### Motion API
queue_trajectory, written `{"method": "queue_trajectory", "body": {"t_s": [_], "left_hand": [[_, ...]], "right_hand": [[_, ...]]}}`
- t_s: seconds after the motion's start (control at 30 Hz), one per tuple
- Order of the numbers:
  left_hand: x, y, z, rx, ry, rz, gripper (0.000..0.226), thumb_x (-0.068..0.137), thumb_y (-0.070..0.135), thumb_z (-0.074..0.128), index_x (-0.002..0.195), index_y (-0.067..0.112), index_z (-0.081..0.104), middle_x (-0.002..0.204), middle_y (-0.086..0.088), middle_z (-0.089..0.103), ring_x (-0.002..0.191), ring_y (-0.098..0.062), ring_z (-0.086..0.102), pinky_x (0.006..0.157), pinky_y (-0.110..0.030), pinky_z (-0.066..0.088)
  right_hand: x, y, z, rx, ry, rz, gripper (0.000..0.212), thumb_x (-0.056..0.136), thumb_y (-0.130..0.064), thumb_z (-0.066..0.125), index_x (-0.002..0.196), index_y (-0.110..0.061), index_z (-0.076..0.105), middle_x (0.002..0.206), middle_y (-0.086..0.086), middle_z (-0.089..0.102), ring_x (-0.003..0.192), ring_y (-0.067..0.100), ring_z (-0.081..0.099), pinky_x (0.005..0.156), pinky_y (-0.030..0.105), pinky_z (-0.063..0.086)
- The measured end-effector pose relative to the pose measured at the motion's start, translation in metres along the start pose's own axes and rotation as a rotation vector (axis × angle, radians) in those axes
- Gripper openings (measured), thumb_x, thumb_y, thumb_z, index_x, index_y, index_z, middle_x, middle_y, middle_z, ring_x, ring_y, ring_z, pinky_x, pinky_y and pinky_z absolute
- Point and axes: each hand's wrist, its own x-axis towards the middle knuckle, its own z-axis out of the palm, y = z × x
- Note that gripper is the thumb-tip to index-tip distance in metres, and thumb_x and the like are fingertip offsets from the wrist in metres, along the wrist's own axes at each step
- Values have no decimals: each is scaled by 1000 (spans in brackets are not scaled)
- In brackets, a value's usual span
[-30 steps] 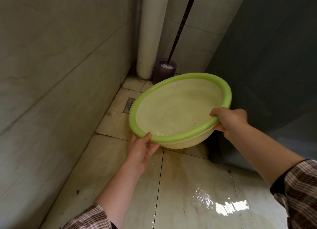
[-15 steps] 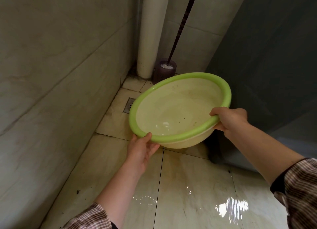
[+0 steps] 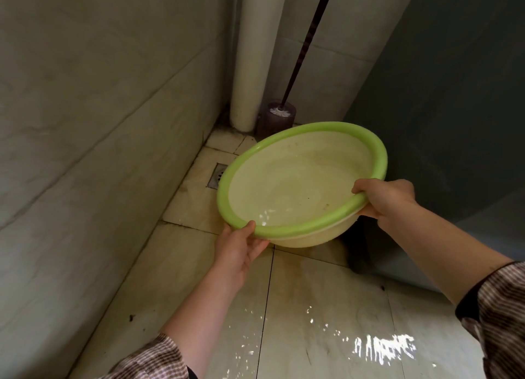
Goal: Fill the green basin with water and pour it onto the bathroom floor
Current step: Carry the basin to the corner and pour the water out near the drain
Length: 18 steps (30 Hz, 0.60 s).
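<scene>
Left wall [image 3: 85,123]: big pale tiles, fills the frame from 7 to 11 o'clock. There's a small dark speck on the floor at its base.

Left sleeve [image 3: 153,358]: striped fabric, frame 7 o'clock, with a bare forearm running up from it.

Left hand [image 3: 238,250]: at the basin's 7 o'clock. The thumb lies over the green rim and the fingers are curled beneath the bowl, so it's gripping.

Floor drain [image 3: 217,175]: square metal grate at the basin's 9 o'clock, right edge hidden behind the rim.

White pipe [image 3: 250,52]: vertical in the corner, frame 12 o'clock, and it meets the floor.

Brush holder [image 3: 279,118]: dark, just right of the pipe foot, white bristles showing at the top. Its dark handle [image 3: 309,37] leans up toward 1 o'clock and out of frame.

Green basin [image 3: 326,162]: in the air above the floor, just right of frame centre, held between both hands. It's tilted, with the near-left rim low and the far-right rim high. The inside is pale. A little water sits in the low side, with glints at the bowl's 7 o'clock. Can't tell if any is spilling.

Floor [image 3: 312,307]: beige tiles, wet, bright reflections at frame 5 o'clock.

Right hand [image 3: 383,199]: at the basin's 4 o'clock, thumb over the rim, fingers wrapped under it, clamped on.

Right sleeve [image 3: 497,307]: same fabric, frame 4 o'clock.

Grey panel [image 3: 454,94]: dark, fills 1 to 4 o'clock behind the basin.
</scene>
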Motion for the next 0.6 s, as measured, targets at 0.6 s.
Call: {"method": "queue_trajectory", "body": {"t_s": [0.6], "left_hand": [[-3,-2,12,10,-20,21,45,90,2,57,132,17,51,123,-12,65,89,-21,67,67,-28,60]], "right_hand": [[15,-6,-8,-33,4,21,40,72,4,71,104,-8,50,111,16,53,103,35,61,67,40,57]]}}
